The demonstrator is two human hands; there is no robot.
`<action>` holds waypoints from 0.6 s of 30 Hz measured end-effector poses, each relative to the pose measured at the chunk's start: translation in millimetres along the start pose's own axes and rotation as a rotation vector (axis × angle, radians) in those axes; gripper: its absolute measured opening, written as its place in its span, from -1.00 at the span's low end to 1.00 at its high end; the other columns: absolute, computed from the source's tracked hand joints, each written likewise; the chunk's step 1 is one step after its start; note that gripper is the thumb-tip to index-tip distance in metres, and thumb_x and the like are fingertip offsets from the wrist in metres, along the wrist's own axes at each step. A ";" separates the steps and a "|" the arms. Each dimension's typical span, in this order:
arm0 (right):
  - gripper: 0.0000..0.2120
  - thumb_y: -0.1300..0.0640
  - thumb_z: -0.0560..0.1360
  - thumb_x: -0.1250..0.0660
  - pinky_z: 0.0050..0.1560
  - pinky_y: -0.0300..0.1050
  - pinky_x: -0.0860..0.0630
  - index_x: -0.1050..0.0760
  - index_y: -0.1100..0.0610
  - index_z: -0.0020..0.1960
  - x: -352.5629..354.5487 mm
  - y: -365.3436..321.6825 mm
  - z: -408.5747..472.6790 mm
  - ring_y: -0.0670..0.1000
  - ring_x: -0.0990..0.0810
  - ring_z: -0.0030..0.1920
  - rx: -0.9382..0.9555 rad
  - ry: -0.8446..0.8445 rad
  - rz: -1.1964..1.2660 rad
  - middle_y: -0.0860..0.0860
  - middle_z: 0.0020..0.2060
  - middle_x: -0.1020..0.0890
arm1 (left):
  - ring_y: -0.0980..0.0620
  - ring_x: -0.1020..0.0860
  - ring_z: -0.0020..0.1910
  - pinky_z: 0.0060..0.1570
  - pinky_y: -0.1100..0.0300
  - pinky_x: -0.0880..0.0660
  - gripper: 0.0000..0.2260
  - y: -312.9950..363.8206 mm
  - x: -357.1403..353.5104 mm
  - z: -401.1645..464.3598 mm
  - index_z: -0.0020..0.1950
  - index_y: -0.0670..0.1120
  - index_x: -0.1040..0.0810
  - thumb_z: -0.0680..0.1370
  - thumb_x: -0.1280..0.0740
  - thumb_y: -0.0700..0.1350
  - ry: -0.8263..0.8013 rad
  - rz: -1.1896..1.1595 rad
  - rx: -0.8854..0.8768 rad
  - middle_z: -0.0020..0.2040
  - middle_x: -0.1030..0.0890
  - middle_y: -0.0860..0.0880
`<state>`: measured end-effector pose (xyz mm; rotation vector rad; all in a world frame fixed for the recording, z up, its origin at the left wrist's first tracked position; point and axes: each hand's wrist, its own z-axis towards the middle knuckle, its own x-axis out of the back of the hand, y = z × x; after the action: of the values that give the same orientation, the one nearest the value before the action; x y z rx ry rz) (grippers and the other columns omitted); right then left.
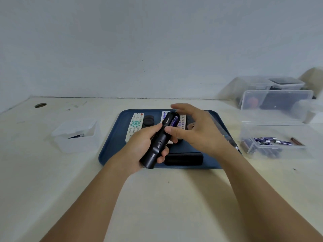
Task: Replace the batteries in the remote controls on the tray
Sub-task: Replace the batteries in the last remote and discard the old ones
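While my left hand [139,147] grips the slim matte black remote [160,142] mid-frame, a glossy purple battery [173,120] sits in its open compartment. My right hand [197,130] hovers relaxed, thumb perhaps touching the remote, above the smooth blue tray [111,151].

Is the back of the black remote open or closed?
Open. The black remote in the left hand shows a purple battery in its uncovered compartment. The right hand hovers beside it.

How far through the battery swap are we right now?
Partly done: the black remote in the left hand has its back open with a purple battery seated. The right hand hovers open beside it, thumb at the compartment. The white remote lies untouched on the tray; fresh batteries wait at right.
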<state>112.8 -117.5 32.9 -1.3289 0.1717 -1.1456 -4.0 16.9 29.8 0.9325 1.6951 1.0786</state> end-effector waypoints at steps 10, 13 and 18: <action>-0.77 0.16 0.47 -0.50 -0.57 -0.34 -0.25 -0.46 0.17 -0.21 -11.2 -4.7 -0.3 -0.12 -0.38 -0.55 -0.263 0.144 0.463 0.15 -0.34 -0.60 | -0.02 -0.57 -0.14 -0.30 0.28 -0.57 -0.34 10.1 22.8 4.2 0.22 -0.23 -0.66 0.45 -0.36 0.33 -0.034 -0.549 -0.062 0.12 -0.64 -0.15; -0.68 0.19 0.52 -0.45 -0.59 -0.31 -0.13 -0.36 0.13 -0.31 -30.8 -15.5 -9.1 -0.11 -0.22 -0.59 -0.308 -0.041 0.618 -0.04 -0.47 -0.53 | -0.01 -0.63 0.00 -0.18 0.25 -0.58 -0.59 0.8 5.6 11.1 0.34 -0.16 -0.56 0.57 -0.33 0.04 0.089 -0.216 -0.212 0.16 -0.65 -0.13; -0.83 0.14 0.44 -0.52 -0.17 -0.37 -0.41 -0.60 0.16 -0.28 -35.6 -16.4 -13.6 -0.25 -0.61 -0.20 0.035 0.125 0.121 -0.17 -0.33 -0.63 | -0.03 -0.66 -0.03 -0.14 0.14 -0.62 -0.67 -1.9 2.1 8.3 0.38 -0.03 -0.54 0.72 -0.11 0.01 0.113 -0.275 -0.231 -0.02 -0.66 -0.12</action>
<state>77.2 -97.7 24.6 -1.2007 0.3173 -1.1243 2.9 20.4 25.6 0.4843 1.6881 1.1277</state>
